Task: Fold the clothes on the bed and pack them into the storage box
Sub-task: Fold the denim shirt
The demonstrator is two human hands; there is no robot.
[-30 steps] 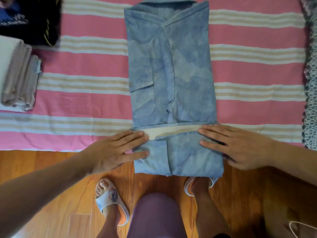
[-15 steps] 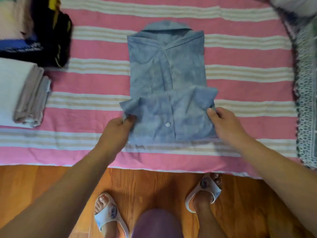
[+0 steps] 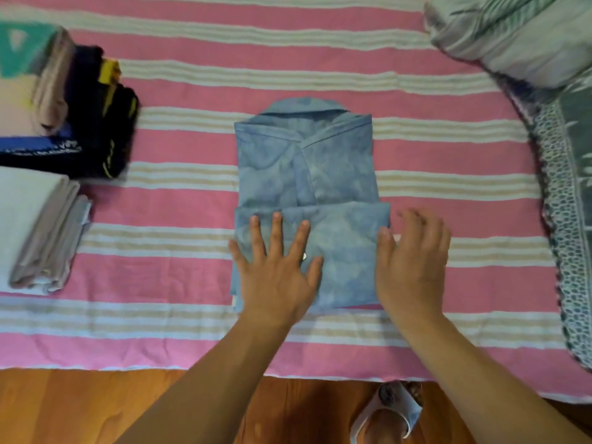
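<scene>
The left hand's fingers [image 3: 277, 225] were straight and spread, flat on the shirt's [image 3: 304, 161] folded-up lower flap, the palm of the left hand [image 3: 275, 267] pressing it down. The right hand [image 3: 413, 261] sat at the flap's right edge, fingers together and lightly bent, blurred; whether they touched the cloth I could not tell. The one blue shirt lay folded, collar away from the person, in the middle of the pink striped bed [image 3: 448, 193]. Left of the shirt were two stacks: a pale one [image 3: 35, 232] nearer the bed's edge and, beyond it, a dark one [image 3: 96, 129] with white lettering too blurred to read. Right of the shirt lay a patterned blanket [image 3: 563, 219]. Below the bed's edge one slipper [image 3: 394, 411] stood on the wood floor [image 3: 80, 408].
</scene>
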